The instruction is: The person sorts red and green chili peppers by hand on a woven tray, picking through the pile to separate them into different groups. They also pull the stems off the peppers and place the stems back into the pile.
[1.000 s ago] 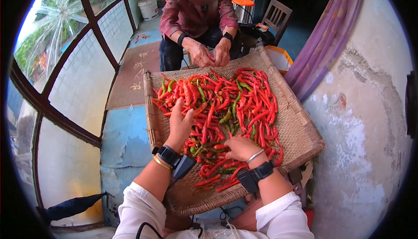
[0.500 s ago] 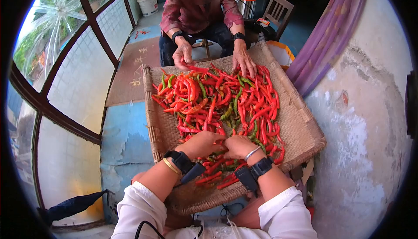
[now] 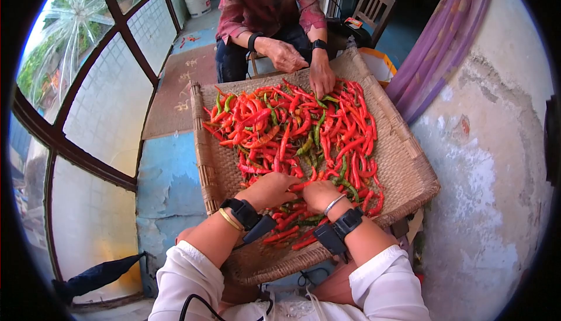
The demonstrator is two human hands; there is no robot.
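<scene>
Red chili peppers (image 3: 283, 146), with a few green chili peppers (image 3: 318, 128) among them, lie heaped on a large woven tray (image 3: 403, 163). Over the near part of the heap, my left hand (image 3: 270, 191) has its fingertips closed on a red chili pepper (image 3: 300, 186). That pepper reaches across to my right hand (image 3: 321, 196), which is curled with its back to me. The right fingertips are hidden, so what they pinch does not show. Loose red peppers (image 3: 285, 236) lie below both wrists.
Across the tray sits another person (image 3: 266, 11), whose one hand (image 3: 322, 78) touches the far peppers while the other hand (image 3: 283, 56) hovers above the rim. Framed windows (image 3: 96, 128) stand left, a rough wall (image 3: 473, 198) right. A wooden chair (image 3: 374, 8) and white bucket (image 3: 197, 3) are behind.
My hands have drawn slightly apart, and a red chili pepper now shows between them. The other person's hand on the left of the view has lifted away from the peppers and moved right.
</scene>
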